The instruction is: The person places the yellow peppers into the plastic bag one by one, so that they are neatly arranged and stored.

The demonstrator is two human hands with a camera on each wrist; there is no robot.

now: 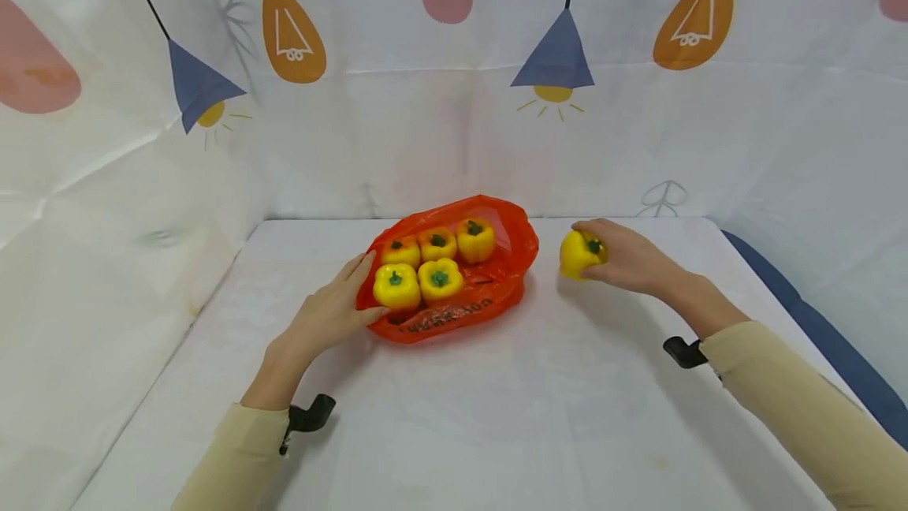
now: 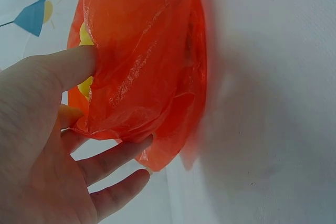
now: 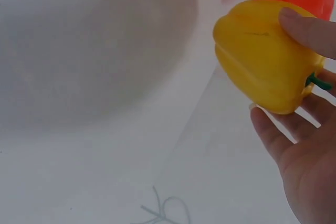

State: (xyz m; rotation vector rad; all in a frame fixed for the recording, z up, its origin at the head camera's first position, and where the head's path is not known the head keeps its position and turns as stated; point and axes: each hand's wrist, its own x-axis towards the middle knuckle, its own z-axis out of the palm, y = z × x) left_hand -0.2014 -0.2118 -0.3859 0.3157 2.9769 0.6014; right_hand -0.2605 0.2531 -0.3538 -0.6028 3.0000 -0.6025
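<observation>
A red plastic bag [image 1: 489, 298] lies open-mouthed on the white table with several yellow bell peppers [image 1: 440, 280] inside, green stems showing. My left hand [image 1: 329, 310] holds the bag's left end, thumb at the near side of the rim and fingers along the far side. In the left wrist view, the thumb [image 2: 79, 64] lies against the red film and other fingertips touch its lower end. Right of the bag, my right hand [image 1: 631, 257] grips another yellow bell pepper [image 3: 268, 56] between thumb and fingers, above the table. Its stem points toward the palm.
The white table [image 1: 496, 432] stretches in front of the bag. Behind it hangs a white sheet [image 1: 397, 140] printed with lamps and bulbs. Dark blue cloth [image 1: 801, 306] shows beyond the table's right edge.
</observation>
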